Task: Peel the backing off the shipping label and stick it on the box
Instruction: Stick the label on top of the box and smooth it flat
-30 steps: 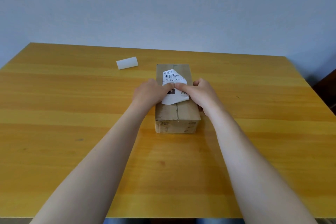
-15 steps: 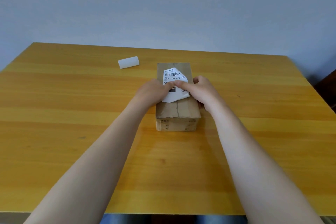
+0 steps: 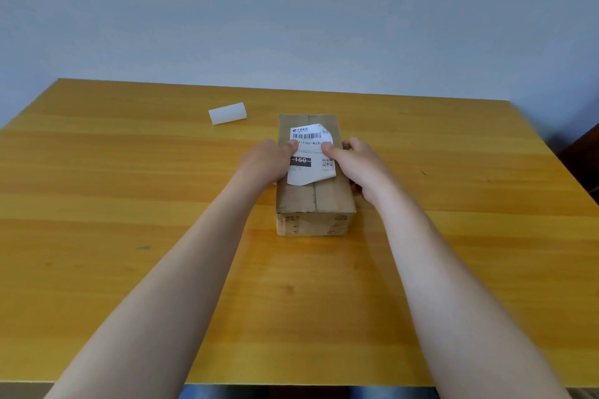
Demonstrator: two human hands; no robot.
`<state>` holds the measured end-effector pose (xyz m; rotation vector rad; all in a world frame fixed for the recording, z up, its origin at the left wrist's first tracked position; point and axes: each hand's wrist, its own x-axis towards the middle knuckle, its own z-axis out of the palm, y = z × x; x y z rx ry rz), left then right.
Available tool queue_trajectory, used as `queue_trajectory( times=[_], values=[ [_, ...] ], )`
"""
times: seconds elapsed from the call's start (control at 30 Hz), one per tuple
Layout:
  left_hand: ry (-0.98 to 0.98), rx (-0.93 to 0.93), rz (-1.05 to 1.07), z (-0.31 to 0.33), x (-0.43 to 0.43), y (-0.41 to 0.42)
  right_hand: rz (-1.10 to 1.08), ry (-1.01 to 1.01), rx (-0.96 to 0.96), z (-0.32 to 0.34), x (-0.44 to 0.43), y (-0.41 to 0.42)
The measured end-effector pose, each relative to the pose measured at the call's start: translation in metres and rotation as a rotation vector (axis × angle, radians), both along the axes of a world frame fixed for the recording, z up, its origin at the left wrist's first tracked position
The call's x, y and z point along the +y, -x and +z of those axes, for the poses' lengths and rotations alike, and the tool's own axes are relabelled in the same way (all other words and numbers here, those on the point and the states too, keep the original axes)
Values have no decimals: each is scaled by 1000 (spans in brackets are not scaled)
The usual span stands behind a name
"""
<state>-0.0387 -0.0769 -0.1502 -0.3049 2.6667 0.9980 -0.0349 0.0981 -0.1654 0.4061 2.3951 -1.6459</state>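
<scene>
A brown cardboard box (image 3: 313,204) lies lengthwise in the middle of the table. On its top sits the white shipping label (image 3: 310,168), printed with a barcode and a black "150" bar; its near corners and far right corner curl up. My left hand (image 3: 264,162) rests at the box's left side with its thumb pressing the label's left edge. My right hand (image 3: 358,161) grips the box's right side, its thumb pressing the label's right part. The two thumbs are apart.
A curled white piece of backing paper (image 3: 228,113) lies on the yellow wooden table (image 3: 129,191) to the far left of the box. The table's far edge meets a pale wall. A dark object (image 3: 583,159) shows at the right edge.
My thumbs, which met at the label's middle, have slid apart to its left and right edges, uncovering the "150" bar and the QR code. The label lies flatter.
</scene>
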Motion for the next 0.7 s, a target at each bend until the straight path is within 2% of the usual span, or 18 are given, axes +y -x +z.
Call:
queue_trajectory(
  times=[0.1, 0.23, 0.47, 0.7],
  values=[
    [-1, -10, -38, -1, 3, -1, 20, -7, -23, 6, 1, -3],
    [-130, 32, -118, -12, 1, -5, 73, -64, -22, 11, -2, -6],
    [129, 42, -74, -10, 7, 1, 2, -115, 9, 1, -6, 0],
    [148, 5, -43, -13, 7, 12, -9, -118, 31, -1, -7, 4]
  ],
)
